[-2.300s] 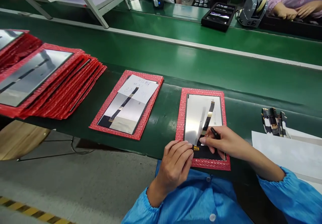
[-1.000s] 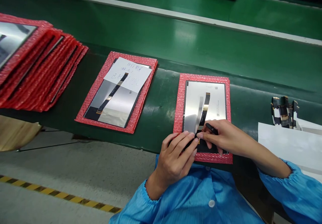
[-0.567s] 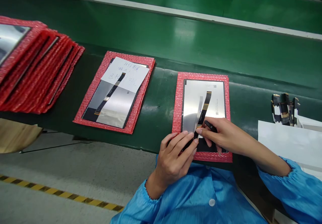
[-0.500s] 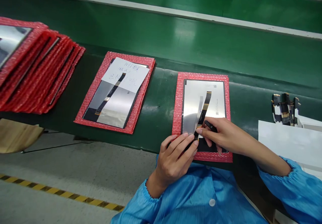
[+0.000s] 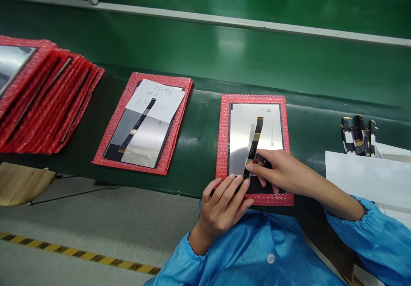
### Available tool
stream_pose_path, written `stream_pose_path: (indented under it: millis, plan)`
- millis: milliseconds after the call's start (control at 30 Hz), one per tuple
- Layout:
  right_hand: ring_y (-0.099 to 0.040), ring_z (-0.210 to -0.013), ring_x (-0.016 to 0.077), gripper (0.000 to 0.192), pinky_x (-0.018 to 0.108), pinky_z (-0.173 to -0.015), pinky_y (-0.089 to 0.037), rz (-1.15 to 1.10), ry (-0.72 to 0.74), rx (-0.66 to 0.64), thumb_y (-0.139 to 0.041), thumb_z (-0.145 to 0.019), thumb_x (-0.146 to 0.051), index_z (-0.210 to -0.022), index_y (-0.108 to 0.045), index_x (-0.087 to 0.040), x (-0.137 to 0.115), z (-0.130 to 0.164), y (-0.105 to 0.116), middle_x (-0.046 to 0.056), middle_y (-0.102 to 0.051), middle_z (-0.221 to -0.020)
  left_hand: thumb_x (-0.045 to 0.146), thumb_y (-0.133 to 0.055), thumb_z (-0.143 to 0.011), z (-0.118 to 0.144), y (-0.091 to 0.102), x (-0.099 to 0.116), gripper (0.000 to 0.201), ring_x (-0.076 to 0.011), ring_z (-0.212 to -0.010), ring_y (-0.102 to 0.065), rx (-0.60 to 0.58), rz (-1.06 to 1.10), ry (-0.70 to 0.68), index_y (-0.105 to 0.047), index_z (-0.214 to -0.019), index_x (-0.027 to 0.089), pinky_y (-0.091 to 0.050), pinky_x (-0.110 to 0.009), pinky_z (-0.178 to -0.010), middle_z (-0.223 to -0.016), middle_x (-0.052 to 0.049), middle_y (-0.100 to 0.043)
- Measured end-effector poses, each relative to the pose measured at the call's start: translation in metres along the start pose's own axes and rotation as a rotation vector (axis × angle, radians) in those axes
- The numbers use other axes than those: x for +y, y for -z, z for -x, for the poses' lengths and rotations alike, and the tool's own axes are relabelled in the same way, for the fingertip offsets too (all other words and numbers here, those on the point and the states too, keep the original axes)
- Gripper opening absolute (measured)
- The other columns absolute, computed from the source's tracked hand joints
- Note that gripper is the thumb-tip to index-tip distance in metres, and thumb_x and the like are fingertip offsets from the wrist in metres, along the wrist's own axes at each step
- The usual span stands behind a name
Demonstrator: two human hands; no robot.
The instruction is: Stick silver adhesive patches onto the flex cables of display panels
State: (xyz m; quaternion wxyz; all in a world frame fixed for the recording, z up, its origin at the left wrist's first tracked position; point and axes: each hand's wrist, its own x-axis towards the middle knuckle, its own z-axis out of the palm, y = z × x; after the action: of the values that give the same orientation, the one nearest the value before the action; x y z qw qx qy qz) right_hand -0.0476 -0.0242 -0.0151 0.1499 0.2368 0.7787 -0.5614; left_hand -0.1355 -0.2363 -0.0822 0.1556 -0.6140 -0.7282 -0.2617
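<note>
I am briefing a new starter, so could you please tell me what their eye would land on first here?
First, both hands meet at the near end of a silvery display panel on a red bubble-wrap mat: the right hand holds a thin black tool at the flex cable, the left hand beside it. To the left, a fanned stack of red-wrapped panels.

Single head-worn view, looking forward and steeply down from above the near edge of the desk point(image 5: 199, 149). Close range: the left hand point(image 5: 221, 207) and right hand point(image 5: 276, 172) fill the lower centre. The far edge of the desk runs across the top; floor shows bottom left. No second view to overlap.
</note>
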Motion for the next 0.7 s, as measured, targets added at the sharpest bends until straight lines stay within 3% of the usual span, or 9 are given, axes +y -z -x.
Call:
stream_pose_path:
  millis: [133, 300, 400, 500, 567, 633, 700]
  plan:
    - [-0.063, -0.032, 0.0107, 0.023, 0.021, -0.031, -0.043, 0.028, -0.011, 0.010, -0.056, -0.093, -0.048, -0.089, -0.062, -0.026, -0.005, 0.003, 0.003, -0.007, -0.069, -0.060, 0.047, -0.063, -0.091, 0.002, -0.002, 0.006, 0.043, -0.0213, -0.107, -0.071, -0.008, -0.002, 0.056, -0.062, -0.129, 0.027, -0.049, -0.042, -0.096, -0.117, -0.001, -0.075]
    - [-0.057, -0.044, 0.0144, 0.022, 0.025, -0.041, -0.040, 0.275, 0.077, 0.251, -0.057, -0.093, -0.051, -0.085, -0.060, -0.030, -0.014, 0.028, 0.013, -0.006, -0.063, -0.058, 0.045, -0.063, -0.088, 0.009, -0.003, 0.007, 0.045, -0.0273, -0.116, -0.067, -0.055, -0.002, 0.087, -0.059, -0.132, 0.035, -0.056, -0.051, -0.090, -0.124, -0.004, -0.071]
    - [-0.056, -0.052, 0.0173, 0.027, 0.027, -0.048, -0.042, 0.322, 0.154, 0.318, -0.051, -0.097, -0.050, -0.078, -0.057, -0.032, -0.015, 0.053, 0.013, -0.005, -0.063, -0.061, 0.046, -0.068, -0.082, 0.012, -0.004, 0.003, 0.050, -0.0287, -0.121, -0.064, -0.088, -0.054, 0.070, -0.059, -0.130, 0.040, -0.059, -0.052, -0.091, -0.129, -0.001, -0.067]
    - [-0.063, -0.061, 0.0182, 0.024, 0.028, -0.058, -0.050, 0.176, 0.170, 0.279, -0.048, -0.099, -0.045, -0.082, -0.060, -0.032, -0.011, 0.079, 0.004, -0.005, -0.070, -0.071, 0.043, -0.069, -0.081, 0.011, -0.005, 0.004, 0.055, -0.0304, -0.119, -0.066, -0.070, -0.050, 0.072, -0.055, -0.134, 0.040, -0.060, -0.055, -0.090, -0.127, -0.001, -0.068]
    - [-0.070, -0.064, 0.0178, 0.022, 0.027, -0.064, -0.054, -0.023, 0.143, 0.183, -0.045, -0.100, -0.044, -0.096, -0.064, -0.035, -0.005, 0.095, -0.004, -0.006, -0.072, -0.070, 0.037, -0.068, -0.080, 0.008, -0.004, 0.008, 0.059, -0.0322, -0.116, -0.067, -0.024, -0.004, 0.074, -0.052, -0.137, 0.041, -0.058, -0.059, -0.092, -0.123, -0.002, -0.071]
    - [-0.071, -0.058, 0.0171, 0.026, 0.026, -0.062, -0.054, -0.190, 0.102, 0.115, -0.040, -0.100, -0.048, -0.113, -0.062, -0.042, 0.005, 0.108, -0.012, -0.009, -0.067, -0.059, 0.032, -0.067, -0.077, 0.004, -0.003, 0.010, 0.062, -0.0331, -0.119, -0.066, 0.022, 0.020, 0.085, -0.051, -0.136, 0.045, -0.055, -0.062, -0.099, -0.117, 0.001, -0.073]
    - [-0.065, -0.051, 0.0161, 0.027, 0.025, -0.054, -0.050, -0.255, 0.058, 0.169, -0.042, -0.098, -0.053, -0.117, -0.061, -0.048, 0.019, 0.120, -0.018, -0.011, -0.057, -0.053, 0.025, -0.068, -0.071, -0.001, -0.004, 0.007, 0.065, -0.0320, -0.131, -0.056, 0.070, 0.013, 0.078, -0.055, -0.129, 0.051, -0.047, -0.062, -0.110, -0.109, 0.004, -0.076]
